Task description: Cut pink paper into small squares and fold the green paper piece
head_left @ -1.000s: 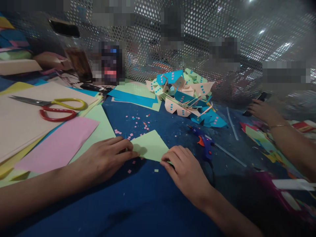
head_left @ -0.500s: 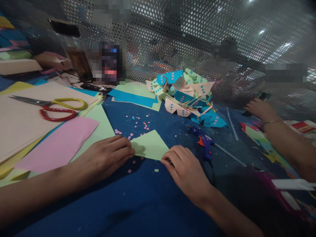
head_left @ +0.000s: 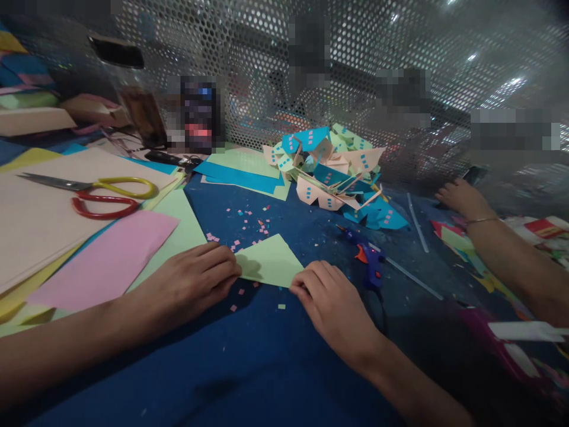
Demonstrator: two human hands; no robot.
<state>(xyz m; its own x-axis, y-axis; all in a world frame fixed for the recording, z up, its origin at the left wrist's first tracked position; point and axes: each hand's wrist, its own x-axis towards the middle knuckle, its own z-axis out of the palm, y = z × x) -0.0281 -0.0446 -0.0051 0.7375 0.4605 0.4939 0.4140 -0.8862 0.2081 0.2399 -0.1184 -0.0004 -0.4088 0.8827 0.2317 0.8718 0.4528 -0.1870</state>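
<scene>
A pale green piece of paper (head_left: 270,260), folded to a pointed shape, lies on the blue tabletop (head_left: 249,362) between my hands. My left hand (head_left: 202,270) pinches its left corner, the fingers bent and pressed together. At the right corner my right hand (head_left: 331,305) is closed on the paper, thumb and forefinger on its edge. Tiny pink paper squares (head_left: 235,243) are scattered just beyond the sheet. A small green paper square (head_left: 281,306) lies on the near side, close to my right hand.
Scissors (head_left: 106,193) rest on stacked coloured paper (head_left: 48,219) at left. Decorated folded-paper pieces (head_left: 333,172) are heaped against the perforated metal screen (head_left: 267,77). A blue glue gun (head_left: 367,255) and glue sticks (head_left: 418,222) lie right. Another person's hand (head_left: 464,198) holds a dark object.
My hands and the green paper have hardly moved. At the far right, the other person's hand and forearm have shifted slightly to the left.
</scene>
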